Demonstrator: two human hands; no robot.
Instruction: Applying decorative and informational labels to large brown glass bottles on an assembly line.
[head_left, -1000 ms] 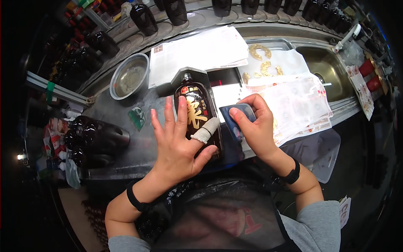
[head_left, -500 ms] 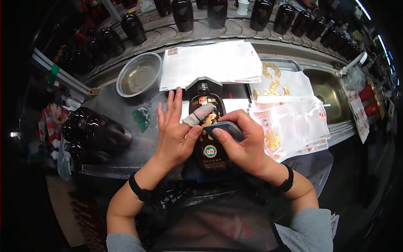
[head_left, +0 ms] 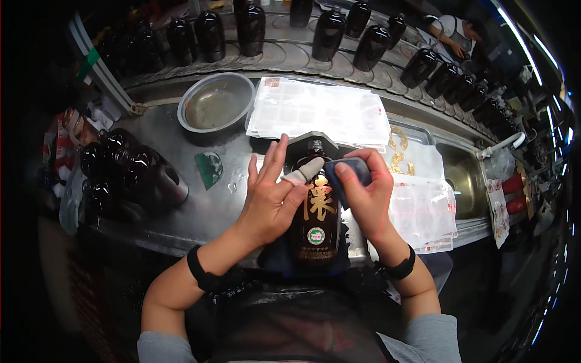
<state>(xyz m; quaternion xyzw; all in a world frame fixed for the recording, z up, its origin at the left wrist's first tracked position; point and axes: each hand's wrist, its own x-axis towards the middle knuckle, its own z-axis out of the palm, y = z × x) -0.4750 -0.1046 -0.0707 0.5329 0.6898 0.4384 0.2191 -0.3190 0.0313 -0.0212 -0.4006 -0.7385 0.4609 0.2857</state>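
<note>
A dark glossy bottle (head_left: 305,233) lies in front of me, its neck pointing away. On its upper face are a large gold character decal (head_left: 319,199) and a round green-and-white label (head_left: 316,235). My left hand (head_left: 263,206) rests along the bottle's left side with fingers spread. A pale fabric finger cover (head_left: 304,172) wraps its index finger, which lies across the bottle's shoulder above the decal. Pinched in my right hand (head_left: 374,190) is a flat dark blue-grey scraper (head_left: 350,176), at the bottle's upper right. Whether the scraper touches the glass is hard to tell.
A grey basin (head_left: 216,109) and white sheets (head_left: 318,109) lie beyond the bottle. A green scraper (head_left: 209,169) sits left; dark bottles (head_left: 154,175) lie further left. At right are more sheets (head_left: 422,215) and a sink (head_left: 463,181). Behind, bottles stand on a conveyor (head_left: 284,57); a person (head_left: 454,36) is far right.
My right hand has moved the scraper up and right, uncovering the gold decal. My left hand keeps its spread pose on the bottle. The whole view has shifted, and the conveyor bottles appear elsewhere.
</note>
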